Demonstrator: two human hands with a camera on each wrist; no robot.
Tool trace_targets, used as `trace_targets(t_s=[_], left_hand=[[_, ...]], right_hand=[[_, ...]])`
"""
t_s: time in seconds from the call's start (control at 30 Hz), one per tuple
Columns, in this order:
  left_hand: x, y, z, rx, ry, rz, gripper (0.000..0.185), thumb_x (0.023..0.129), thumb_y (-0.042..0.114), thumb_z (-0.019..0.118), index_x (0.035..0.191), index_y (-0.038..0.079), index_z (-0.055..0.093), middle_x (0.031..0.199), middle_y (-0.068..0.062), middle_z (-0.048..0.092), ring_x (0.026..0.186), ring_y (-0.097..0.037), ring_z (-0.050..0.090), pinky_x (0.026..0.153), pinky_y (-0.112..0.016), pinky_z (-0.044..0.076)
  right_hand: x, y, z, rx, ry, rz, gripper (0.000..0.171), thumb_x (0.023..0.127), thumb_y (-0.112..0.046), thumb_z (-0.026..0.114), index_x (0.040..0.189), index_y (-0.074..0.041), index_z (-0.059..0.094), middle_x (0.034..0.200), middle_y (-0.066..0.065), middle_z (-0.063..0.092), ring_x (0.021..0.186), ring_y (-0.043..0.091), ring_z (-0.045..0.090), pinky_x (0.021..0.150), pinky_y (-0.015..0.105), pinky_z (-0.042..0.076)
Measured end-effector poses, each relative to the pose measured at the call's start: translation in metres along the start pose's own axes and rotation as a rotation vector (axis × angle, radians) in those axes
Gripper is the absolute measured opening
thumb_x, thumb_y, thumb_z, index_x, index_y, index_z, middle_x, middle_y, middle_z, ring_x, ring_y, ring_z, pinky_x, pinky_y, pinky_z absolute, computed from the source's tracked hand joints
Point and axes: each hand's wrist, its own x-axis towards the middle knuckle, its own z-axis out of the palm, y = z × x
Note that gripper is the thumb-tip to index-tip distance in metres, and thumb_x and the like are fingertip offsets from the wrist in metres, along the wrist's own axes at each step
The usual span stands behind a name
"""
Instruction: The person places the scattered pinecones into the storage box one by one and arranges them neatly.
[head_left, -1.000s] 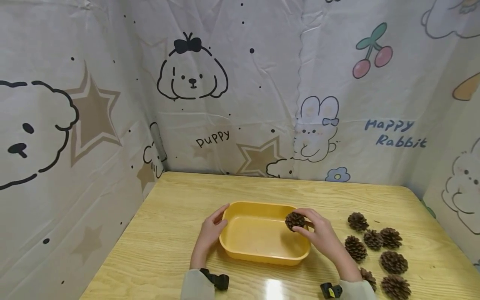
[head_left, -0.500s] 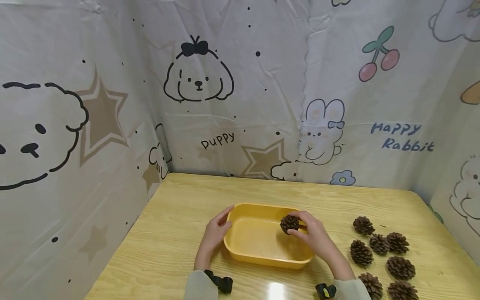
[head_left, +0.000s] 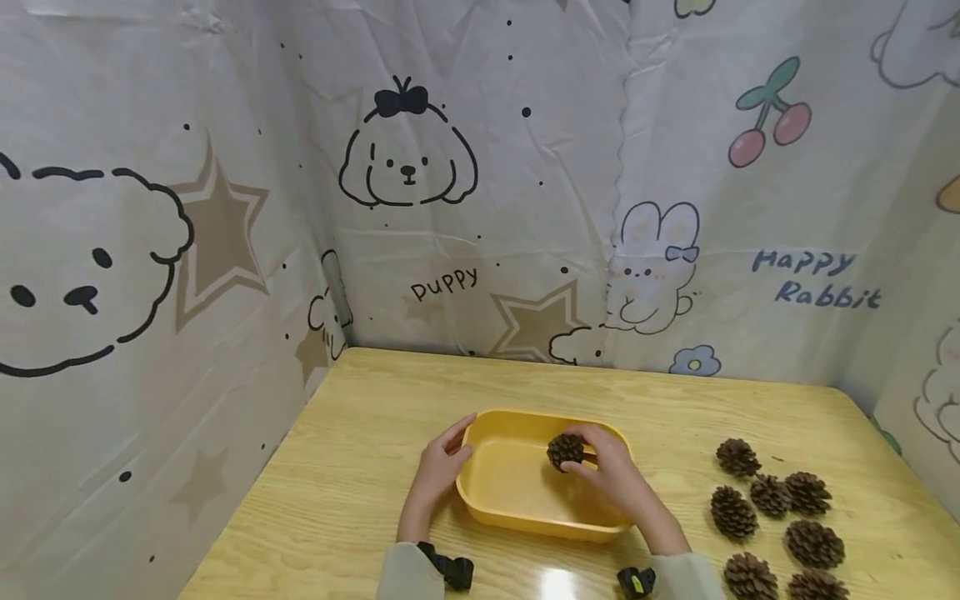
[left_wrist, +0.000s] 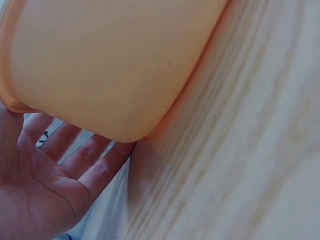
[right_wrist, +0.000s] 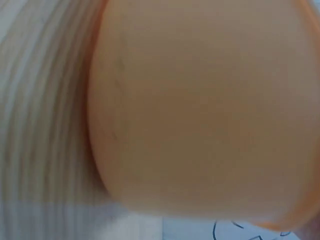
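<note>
A yellow plastic tub point(head_left: 517, 518) stands on the wooden table point(head_left: 360, 467). My right hand point(head_left: 603, 471) reaches over the tub's right side and pinches a brown pine cone point(head_left: 564, 451) above its far inner part. My left hand point(head_left: 444, 463) lies with straight fingers against the tub's left end; in the left wrist view the open palm point(left_wrist: 45, 185) sits beside the tub wall point(left_wrist: 110, 65). The right wrist view is filled by the blurred orange tub wall point(right_wrist: 210, 110), and the hand itself is hidden there.
Several more pine cones point(head_left: 776, 517) lie in a loose group on the table at the right. Printed cloth walls point(head_left: 480, 183) close in the table at the back and both sides. Bare wood lies left of and behind the tub.
My right hand has carried the pine cone leftward from the tub's right rim to over its inside. The left hand has stayed against the tub's left end.
</note>
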Motion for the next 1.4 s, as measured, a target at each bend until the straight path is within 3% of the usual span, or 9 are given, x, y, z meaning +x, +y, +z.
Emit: trace_targets(t_s=[0.2,0.5,0.87,1.4], left_hand=[[0.006,-0.017,0.003,0.01,0.019,0.001,0.049,0.093,0.005,0.054,0.142,0.009,0.053,0.144,-0.021,0.053,0.131,-0.038,0.053,0.109,-0.05,0.045],[0.006,-0.017,0.001,0.015,0.021,-0.006,0.049,0.093,0.005,0.054,0.142,0.01,0.053,0.144,-0.02,0.053,0.132,-0.037,0.052,0.11,-0.05,0.045],[0.006,-0.017,0.002,0.003,0.013,0.003,0.049,0.094,0.007,0.054,0.142,0.009,0.052,0.143,-0.021,0.053,0.131,-0.038,0.053,0.108,-0.051,0.046],[0.011,-0.024,0.003,-0.018,0.024,-0.002,0.049,0.093,0.004,0.054,0.141,0.007,0.053,0.141,-0.023,0.054,0.128,-0.04,0.055,0.106,-0.05,0.048]], right_hand=[[0.005,-0.004,0.013,-0.001,0.017,-0.02,0.037,0.08,-0.002,0.075,0.116,-0.004,0.063,0.112,0.013,0.065,0.105,0.031,0.065,0.082,0.032,0.061],[0.012,-0.012,0.026,-0.015,0.01,-0.022,0.038,0.081,-0.004,0.076,0.117,-0.003,0.063,0.113,0.012,0.066,0.104,0.028,0.065,0.084,0.035,0.061],[0.022,-0.018,0.038,-0.055,0.02,-0.115,0.037,0.081,-0.004,0.075,0.115,0.0,0.062,0.111,0.014,0.066,0.099,0.029,0.066,0.08,0.036,0.061],[0.032,-0.031,0.053,-0.076,0.014,-0.122,0.036,0.08,-0.003,0.076,0.113,0.002,0.062,0.108,0.014,0.066,0.099,0.027,0.065,0.081,0.042,0.058]])
